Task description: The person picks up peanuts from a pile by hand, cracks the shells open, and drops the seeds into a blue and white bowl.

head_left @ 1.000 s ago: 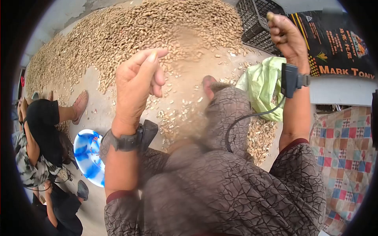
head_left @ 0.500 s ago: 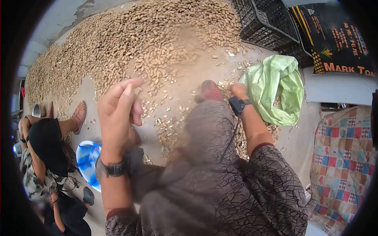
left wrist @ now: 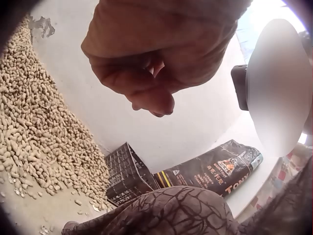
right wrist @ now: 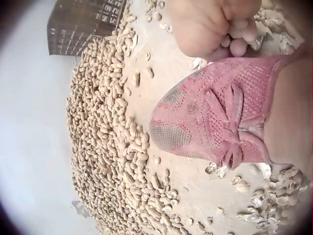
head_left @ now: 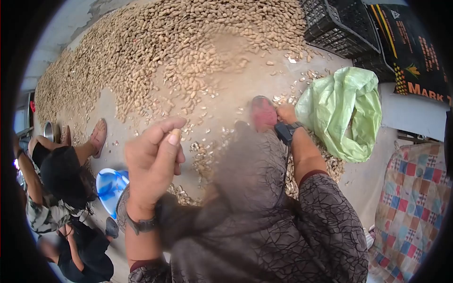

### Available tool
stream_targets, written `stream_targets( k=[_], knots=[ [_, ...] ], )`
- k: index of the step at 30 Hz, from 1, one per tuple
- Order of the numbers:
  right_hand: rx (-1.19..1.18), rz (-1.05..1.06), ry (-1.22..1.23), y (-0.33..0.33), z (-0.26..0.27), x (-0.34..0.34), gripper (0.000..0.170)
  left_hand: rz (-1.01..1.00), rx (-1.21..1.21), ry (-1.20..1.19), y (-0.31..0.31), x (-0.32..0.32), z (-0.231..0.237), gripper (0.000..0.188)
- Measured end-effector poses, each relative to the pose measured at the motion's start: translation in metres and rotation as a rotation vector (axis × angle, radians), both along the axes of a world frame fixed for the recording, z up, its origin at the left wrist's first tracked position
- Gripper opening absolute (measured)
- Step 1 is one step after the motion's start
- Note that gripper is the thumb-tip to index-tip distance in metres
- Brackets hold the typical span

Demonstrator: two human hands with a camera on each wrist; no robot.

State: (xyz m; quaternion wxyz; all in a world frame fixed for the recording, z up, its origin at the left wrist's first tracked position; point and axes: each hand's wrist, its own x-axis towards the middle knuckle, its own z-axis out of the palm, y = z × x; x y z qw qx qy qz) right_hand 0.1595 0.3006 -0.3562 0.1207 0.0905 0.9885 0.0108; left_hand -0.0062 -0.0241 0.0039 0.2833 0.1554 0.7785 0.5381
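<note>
My left hand (head_left: 153, 162) is raised over my lap, thumb and index finger pinching a small tan peanut (head_left: 177, 132) at their tips. Seen from the left wrist, the same hand (left wrist: 161, 54) is dark, its fingers curled inward. Low beside my pink mesh shoe (right wrist: 210, 117), my right hand (right wrist: 215, 27) has its fingers bent down near scattered peanut shells (right wrist: 266, 24); I cannot tell what it holds. In the head view this hand (head_left: 286, 113) lies between the shoe and a light green woven sack (head_left: 325, 113), which stands with its mouth gaping.
A large heap of peanuts (head_left: 188, 37) spreads along the wall. Black plastic crates (head_left: 339, 26) and a black printed bag (head_left: 415, 52) stand at upper right. Shells (head_left: 203, 160) litter the floor. A blue-and-white basin (head_left: 111, 186) sits at left, near other seated people. A patchwork cloth (head_left: 410, 198) hangs at right.
My right hand has dropped from high by the crates to the floor beside my shoe and the green sack. The left hand has lowered slightly, still pinching. The view has shifted.
</note>
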Motion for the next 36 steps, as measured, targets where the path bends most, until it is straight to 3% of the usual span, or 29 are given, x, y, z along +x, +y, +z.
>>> stream_targets(
  k=[4, 9, 16, 21, 25, 36],
  knots=[
    [-0.078, -0.033, 0.014, 0.006, -0.030, 0.003, 0.010, -0.059, -0.095, 0.056, 0.007, 0.000, 0.002, 0.020],
    [-0.008, -0.037, 0.027, 0.007, -0.041, 0.007, 0.010, -0.092, -0.133, 0.208, 0.012, 0.000, -0.005, 0.017],
    [0.015, 0.086, -0.103, 0.010, -0.027, 0.009, 0.007, -0.221, -0.132, 0.275, 0.018, 0.000, -0.006, 0.022],
    [-0.036, -0.009, 0.093, 0.012, -0.047, 0.019, 0.012, -0.230, -0.148, 0.288, 0.023, 0.002, -0.008, 0.022],
    [0.017, -0.048, -0.014, 0.012, -0.045, 0.017, 0.010, -0.238, -0.168, 0.274, 0.028, 0.003, -0.011, 0.022],
    [0.001, -0.071, 0.193, 0.015, -0.058, 0.026, 0.008, -0.247, -0.249, 0.286, 0.041, 0.009, -0.013, 0.016]
  ],
)
